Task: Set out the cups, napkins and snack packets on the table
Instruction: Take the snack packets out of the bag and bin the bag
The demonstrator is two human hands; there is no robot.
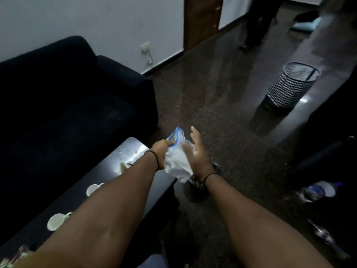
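- Clear plastic packet [176,161] at frame centre, blurred, contents unreadable
- Left hand [161,149] grips its top, fingers curled round it
- Right hand [197,151] beside it, fingers straight and spread
- Two white cups [58,221] on the dark table [123,163] lower left, arm partly hiding them

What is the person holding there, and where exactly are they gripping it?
The left hand grips a clear plastic packet by its blue-printed top end. The right hand lies open against the packet's side, not gripping.
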